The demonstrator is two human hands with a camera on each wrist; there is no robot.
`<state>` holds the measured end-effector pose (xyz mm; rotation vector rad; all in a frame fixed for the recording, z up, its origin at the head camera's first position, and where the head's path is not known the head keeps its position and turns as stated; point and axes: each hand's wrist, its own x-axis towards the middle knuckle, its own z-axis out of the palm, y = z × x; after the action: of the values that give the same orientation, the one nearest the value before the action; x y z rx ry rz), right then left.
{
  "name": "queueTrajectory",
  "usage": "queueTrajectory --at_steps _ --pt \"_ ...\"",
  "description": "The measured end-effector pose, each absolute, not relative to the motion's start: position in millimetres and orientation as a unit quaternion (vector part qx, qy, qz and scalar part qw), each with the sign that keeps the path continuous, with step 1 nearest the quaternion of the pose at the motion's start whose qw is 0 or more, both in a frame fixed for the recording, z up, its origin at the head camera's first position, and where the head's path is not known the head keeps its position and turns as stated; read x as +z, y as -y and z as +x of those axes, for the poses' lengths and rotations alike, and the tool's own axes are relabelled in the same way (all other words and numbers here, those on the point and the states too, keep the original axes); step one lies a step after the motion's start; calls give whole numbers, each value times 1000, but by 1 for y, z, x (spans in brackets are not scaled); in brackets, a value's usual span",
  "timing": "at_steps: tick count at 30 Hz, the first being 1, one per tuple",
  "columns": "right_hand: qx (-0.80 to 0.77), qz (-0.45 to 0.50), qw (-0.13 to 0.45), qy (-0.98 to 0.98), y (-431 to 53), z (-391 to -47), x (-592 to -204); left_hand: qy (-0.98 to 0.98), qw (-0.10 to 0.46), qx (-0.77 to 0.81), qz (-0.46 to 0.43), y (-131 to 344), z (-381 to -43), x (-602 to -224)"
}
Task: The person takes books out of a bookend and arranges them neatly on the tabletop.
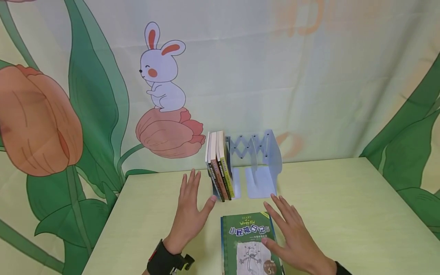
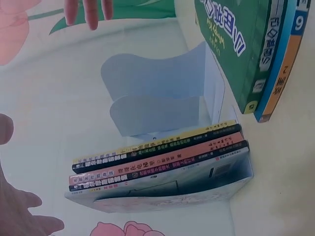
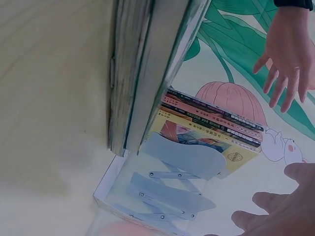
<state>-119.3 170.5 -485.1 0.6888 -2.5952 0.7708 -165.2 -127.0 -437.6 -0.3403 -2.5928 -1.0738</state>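
the green book (image 1: 249, 229) lies cover up on the desk (image 1: 343, 214), in front of the rack, on top of a book with an orange-and-blue spine (image 2: 281, 83); the edges do not line up, so a push on the upper cover alone could skid it off the one beneath. the right hand (image 1: 297, 240) is over its right edge, fingers spread and holding nothing, the thumb across the cover in the head view, though i cannot tell whether it touches. the left hand (image 1: 189, 221) is to the book's left, fingers likewise straight, released and grasping nothing; a careless sweep forward could knock the slim books (image 1: 220, 168), which stand at a slant in the rack's left section. the pale blue rack (image 1: 259, 183) looks light, with thin plates on a folding lattice, so a hard shove would probably slide or flex it towards the printed cloth (image 1: 326, 88) close behind, and the slim books might slump if their support shifted.
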Motion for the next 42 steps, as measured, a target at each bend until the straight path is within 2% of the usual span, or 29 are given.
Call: queueTrajectory --at_steps 14,32,42 --pt "272 268 189 905 -164 -128 -475 882 140 -446 -66 131 -190 -440" --pt "283 266 190 902 -161 -127 -470 839 130 -519 -96 120 -219 -440" --pt "283 267 196 900 -162 -126 -466 831 113 -540 -74 113 -230 -445"
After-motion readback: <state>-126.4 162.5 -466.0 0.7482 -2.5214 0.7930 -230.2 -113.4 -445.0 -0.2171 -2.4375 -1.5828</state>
